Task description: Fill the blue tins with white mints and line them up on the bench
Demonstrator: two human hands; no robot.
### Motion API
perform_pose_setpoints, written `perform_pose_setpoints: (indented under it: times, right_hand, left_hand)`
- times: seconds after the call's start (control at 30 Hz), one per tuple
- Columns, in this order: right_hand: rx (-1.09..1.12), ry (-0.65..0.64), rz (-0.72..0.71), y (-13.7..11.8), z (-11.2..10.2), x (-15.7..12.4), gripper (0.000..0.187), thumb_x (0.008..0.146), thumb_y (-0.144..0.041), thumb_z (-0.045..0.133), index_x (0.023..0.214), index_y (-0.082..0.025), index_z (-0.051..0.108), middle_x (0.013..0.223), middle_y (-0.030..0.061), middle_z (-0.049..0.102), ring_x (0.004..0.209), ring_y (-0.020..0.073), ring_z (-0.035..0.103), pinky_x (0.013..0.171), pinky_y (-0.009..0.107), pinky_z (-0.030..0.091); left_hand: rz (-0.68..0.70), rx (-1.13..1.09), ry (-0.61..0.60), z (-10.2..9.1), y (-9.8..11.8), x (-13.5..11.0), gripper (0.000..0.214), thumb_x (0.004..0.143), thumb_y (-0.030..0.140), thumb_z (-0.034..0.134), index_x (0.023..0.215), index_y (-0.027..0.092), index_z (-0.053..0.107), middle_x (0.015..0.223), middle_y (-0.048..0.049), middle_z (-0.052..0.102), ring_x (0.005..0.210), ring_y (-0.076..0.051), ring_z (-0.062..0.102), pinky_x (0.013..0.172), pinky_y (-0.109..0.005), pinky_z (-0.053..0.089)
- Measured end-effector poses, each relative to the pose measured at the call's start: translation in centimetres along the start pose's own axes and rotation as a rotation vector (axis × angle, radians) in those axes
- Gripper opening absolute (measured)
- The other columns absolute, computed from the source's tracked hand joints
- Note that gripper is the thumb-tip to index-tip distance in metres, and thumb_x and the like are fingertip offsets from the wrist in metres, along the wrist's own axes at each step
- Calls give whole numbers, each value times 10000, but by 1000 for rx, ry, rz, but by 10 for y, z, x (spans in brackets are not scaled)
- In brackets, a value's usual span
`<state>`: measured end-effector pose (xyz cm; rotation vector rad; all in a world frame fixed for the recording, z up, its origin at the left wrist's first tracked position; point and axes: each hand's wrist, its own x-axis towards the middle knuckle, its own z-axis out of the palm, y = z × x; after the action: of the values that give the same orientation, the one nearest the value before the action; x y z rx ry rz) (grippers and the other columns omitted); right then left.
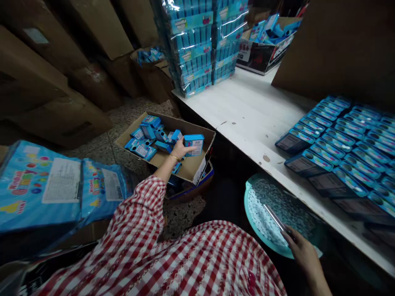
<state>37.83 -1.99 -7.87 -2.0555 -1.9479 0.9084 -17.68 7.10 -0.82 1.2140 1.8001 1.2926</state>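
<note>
My left hand [179, 149] is closed around a small blue candy box [194, 144] with a white label. It holds the box over an open cardboard carton [166, 121], where several similar blue boxes [148, 131] lie jumbled. At the right, my right hand [300, 246] grips a narrow, shiny metal scoop [274, 216]. The scoop is above a turquoise basin [247, 197] filled with small white candies [262, 213]. Part of the basin lies in shadow beside the table edge.
Rows of upright blue boxes [336, 139] stand on the white table [247, 111]. Plastic-wrapped stacks [193, 53] rise at its far corner, near a carton of loose boxes [262, 49]. Large blue packages [40, 185] are at left; brown cartons [55, 94] are piled behind.
</note>
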Motion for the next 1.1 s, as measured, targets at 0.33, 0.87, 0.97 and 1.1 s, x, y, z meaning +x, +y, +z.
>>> perform_pose_setpoints:
  times: [0.33, 0.87, 0.97, 1.1]
  right_hand:
    - [-226, -27, 41, 13, -12, -16, 465, 838, -466, 396, 1160, -205, 609, 1059, 79, 681, 961, 240, 630, 778, 320, 481]
    - [-652, 2, 105, -4, -47, -24, 346, 894, -288, 392, 1197, -232, 549, 1014, 76, 632, 859, 182, 611, 607, 244, 407]
    - [-642, 39, 127, 2, -57, -30, 345, 889, -312, 404, 1192, -236, 551, 1002, 70, 629, 841, 179, 608, 580, 239, 384]
    - [-763, 186, 156, 15, -64, -34, 343, 894, -222, 348, 1151, -156, 565, 927, 121, 618, 801, 209, 591, 588, 272, 363]
  left_hand:
    - [-694, -757, -296, 141, 43, -117, 458, 650, 257, 671, 1070, 184, 503, 879, -40, 649, 747, -172, 647, 728, -364, 541]
    - [169, 691, -1378, 107, 1, -150, 826, 671, 470, 659, 1388, 267, 304, 1136, -71, 499, 1072, -240, 490, 967, -393, 381]
    - [215, 827, -1475, 113, 5, -146, 874, 520, 451, 776, 1306, 312, 420, 1287, -82, 394, 1146, -294, 446, 947, -396, 392]
    - [311, 907, -1535, 131, 11, -146, 761, 463, 394, 804, 1161, 280, 523, 1274, -73, 463, 1199, -339, 374, 969, -443, 355]
